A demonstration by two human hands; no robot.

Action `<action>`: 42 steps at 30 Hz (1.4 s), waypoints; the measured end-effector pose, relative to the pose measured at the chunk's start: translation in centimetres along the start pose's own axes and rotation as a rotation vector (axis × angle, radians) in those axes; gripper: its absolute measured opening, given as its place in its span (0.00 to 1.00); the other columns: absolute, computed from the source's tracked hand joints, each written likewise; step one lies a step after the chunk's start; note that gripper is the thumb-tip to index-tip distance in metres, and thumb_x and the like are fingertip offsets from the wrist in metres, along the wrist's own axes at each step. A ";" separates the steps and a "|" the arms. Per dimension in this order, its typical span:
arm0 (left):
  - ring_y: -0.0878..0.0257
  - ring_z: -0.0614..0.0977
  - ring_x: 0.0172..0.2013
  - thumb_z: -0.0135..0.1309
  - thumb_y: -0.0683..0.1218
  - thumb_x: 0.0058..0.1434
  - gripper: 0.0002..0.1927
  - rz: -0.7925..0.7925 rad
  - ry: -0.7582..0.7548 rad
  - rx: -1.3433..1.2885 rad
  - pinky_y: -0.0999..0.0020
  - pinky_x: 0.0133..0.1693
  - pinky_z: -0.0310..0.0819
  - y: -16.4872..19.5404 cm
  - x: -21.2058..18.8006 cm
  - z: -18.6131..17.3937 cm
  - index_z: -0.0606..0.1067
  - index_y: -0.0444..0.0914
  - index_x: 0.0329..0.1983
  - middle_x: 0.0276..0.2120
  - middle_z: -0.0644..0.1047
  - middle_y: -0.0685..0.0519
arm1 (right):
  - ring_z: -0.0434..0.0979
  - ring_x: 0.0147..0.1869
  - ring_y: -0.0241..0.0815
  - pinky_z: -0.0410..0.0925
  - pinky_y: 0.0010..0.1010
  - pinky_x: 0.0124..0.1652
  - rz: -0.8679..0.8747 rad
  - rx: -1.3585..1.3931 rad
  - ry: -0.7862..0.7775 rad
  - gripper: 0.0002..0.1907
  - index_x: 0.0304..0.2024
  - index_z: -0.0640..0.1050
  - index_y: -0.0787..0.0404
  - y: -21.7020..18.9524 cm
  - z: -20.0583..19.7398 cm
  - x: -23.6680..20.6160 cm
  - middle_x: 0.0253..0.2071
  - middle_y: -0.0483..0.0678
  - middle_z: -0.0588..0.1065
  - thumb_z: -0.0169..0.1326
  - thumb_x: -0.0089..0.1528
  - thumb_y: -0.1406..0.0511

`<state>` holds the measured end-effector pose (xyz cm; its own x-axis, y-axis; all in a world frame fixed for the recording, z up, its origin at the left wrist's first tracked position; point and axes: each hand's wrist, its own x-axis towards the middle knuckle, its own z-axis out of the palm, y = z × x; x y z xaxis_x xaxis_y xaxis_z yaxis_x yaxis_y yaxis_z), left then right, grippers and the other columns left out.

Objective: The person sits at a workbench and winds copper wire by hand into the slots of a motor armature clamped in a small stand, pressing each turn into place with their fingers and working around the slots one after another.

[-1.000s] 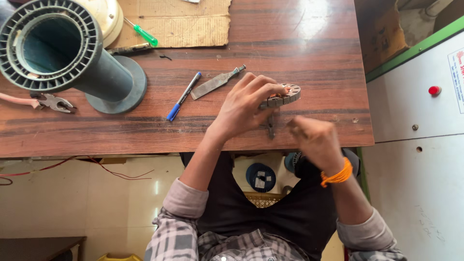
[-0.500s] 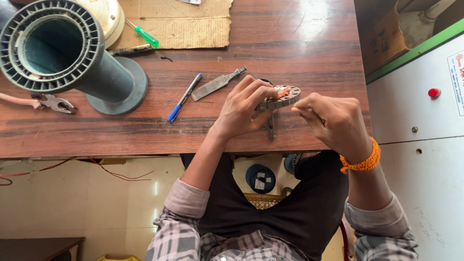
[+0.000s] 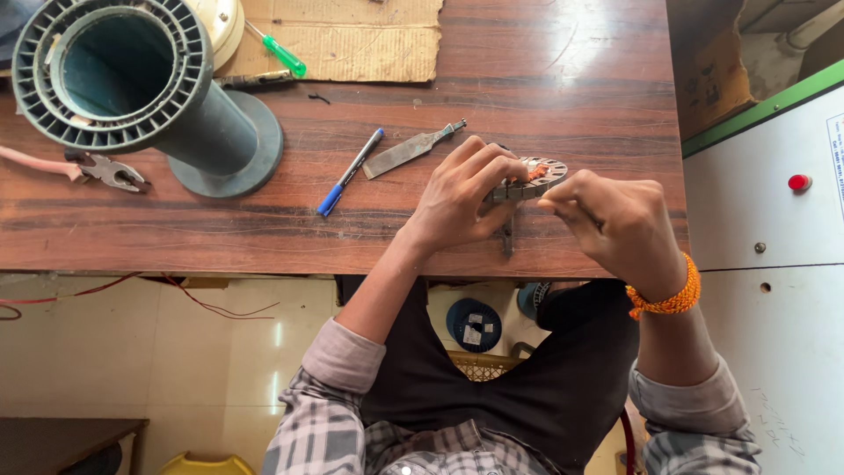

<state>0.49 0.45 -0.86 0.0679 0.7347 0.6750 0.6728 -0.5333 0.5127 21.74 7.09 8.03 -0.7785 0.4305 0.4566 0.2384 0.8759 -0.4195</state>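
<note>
right hand [image 3: 615, 220] shifted closer, fingers pinching something hidden, left hand [image 3: 462, 198] gripping half-covered slotted metal disc [image 3: 538, 171]

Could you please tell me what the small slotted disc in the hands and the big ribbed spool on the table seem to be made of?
Small slotted grey disc: probably bare metal, dull sheen, thin slotted rim, orange, perhaps copper winding, inside. Big grey-green ribbed spool: likely moulded plastic, matte, evenly coloured.
</note>
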 end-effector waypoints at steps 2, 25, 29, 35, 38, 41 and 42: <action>0.55 0.75 0.45 0.66 0.42 0.53 0.22 -0.018 -0.011 -0.001 0.60 0.49 0.74 0.0 0.0 0.0 0.72 0.44 0.50 0.45 0.76 0.56 | 0.74 0.24 0.34 0.63 0.29 0.26 0.042 0.012 0.019 0.07 0.37 0.78 0.64 0.3 0.1 0.1 0.25 0.48 0.77 0.65 0.65 0.69; 0.56 0.75 0.43 0.65 0.43 0.53 0.21 -0.011 0.010 -0.007 0.60 0.48 0.74 0.1 0.1 0.2 0.73 0.44 0.49 0.42 0.75 0.56 | 0.79 0.27 0.34 0.66 0.26 0.27 0.020 0.105 -0.041 0.05 0.39 0.78 0.64 3.1 1.1 2.0 0.27 0.48 0.80 0.63 0.65 0.71; 0.57 0.74 0.43 0.66 0.43 0.54 0.20 -0.022 0.007 -0.010 0.61 0.47 0.74 0.0 0.1 0.2 0.73 0.44 0.48 0.42 0.76 0.57 | 0.80 0.29 0.34 0.67 0.25 0.27 -0.025 0.108 -0.034 0.06 0.38 0.77 0.64 3.3 0.9 1.3 0.29 0.48 0.80 0.63 0.65 0.70; 0.57 0.74 0.41 0.65 0.43 0.53 0.20 -0.030 -0.005 -0.008 0.60 0.47 0.73 0.2 0.2 0.2 0.73 0.44 0.48 0.40 0.75 0.57 | 0.79 0.27 0.33 0.66 0.24 0.26 -0.049 0.109 -0.053 0.05 0.39 0.78 0.64 3.9 1.1 1.9 0.27 0.47 0.79 0.63 0.65 0.70; 0.57 0.74 0.41 0.65 0.43 0.54 0.19 -0.023 0.000 -0.012 0.60 0.47 0.73 0.3 0.2 0.0 0.73 0.44 0.48 0.41 0.75 0.57 | 0.78 0.26 0.33 0.65 0.25 0.26 -0.061 0.094 -0.051 0.05 0.38 0.78 0.64 4.3 1.3 2.5 0.26 0.47 0.79 0.63 0.66 0.70; 0.57 0.74 0.42 0.65 0.43 0.55 0.19 -0.019 0.000 -0.015 0.60 0.47 0.73 0.3 0.1 0.0 0.73 0.43 0.48 0.41 0.75 0.56 | 0.77 0.25 0.33 0.65 0.25 0.26 -0.042 0.086 -0.057 0.06 0.38 0.77 0.64 5.0 1.6 3.1 0.26 0.47 0.78 0.62 0.67 0.70; 0.56 0.74 0.42 0.65 0.43 0.55 0.20 -0.018 0.001 -0.015 0.60 0.47 0.73 0.2 0.1 0.1 0.73 0.43 0.49 0.41 0.75 0.55 | 0.77 0.25 0.33 0.65 0.25 0.26 -0.034 0.085 -0.062 0.05 0.38 0.77 0.64 5.3 1.6 3.4 0.26 0.47 0.78 0.62 0.67 0.70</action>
<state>0.71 0.43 -0.69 0.0548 0.7438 0.6662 0.6627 -0.5262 0.5329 19.39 12.86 6.08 -0.8205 0.3839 0.4235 0.1627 0.8671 -0.4709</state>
